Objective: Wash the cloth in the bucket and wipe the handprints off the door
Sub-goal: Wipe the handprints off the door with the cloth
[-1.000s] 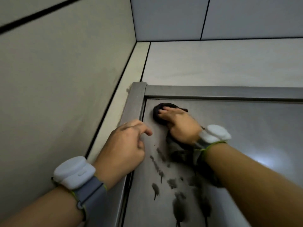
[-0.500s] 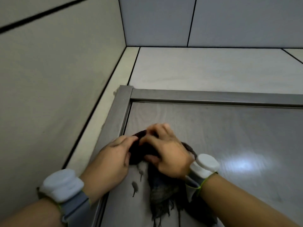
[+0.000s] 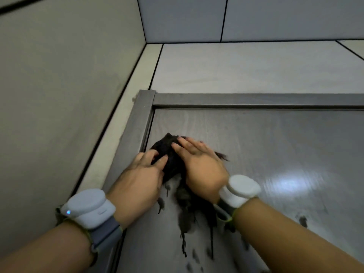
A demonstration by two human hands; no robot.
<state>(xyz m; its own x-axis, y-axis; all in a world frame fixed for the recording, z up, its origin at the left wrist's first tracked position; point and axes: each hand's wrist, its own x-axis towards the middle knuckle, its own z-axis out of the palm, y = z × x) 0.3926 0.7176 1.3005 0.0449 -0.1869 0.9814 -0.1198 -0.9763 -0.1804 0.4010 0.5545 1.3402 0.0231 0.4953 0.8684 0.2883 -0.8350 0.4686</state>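
dark cloth [image 3: 167,152] mid-frame, bunched against steel door [image 3: 256,154] near frame's left edge | right hand [image 3: 199,164] flat, pressing cloth | left hand [image 3: 141,176] fingers resting on cloth | dark smears [image 3: 185,219] below

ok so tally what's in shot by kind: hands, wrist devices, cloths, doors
hands: 2, left hand and right hand, both on the cloth
wrist devices: 2, left wrist device, right wrist device
cloths: 1, dark cloth against the door
doors: 1, grey metal door, dark smears low down
total: 6
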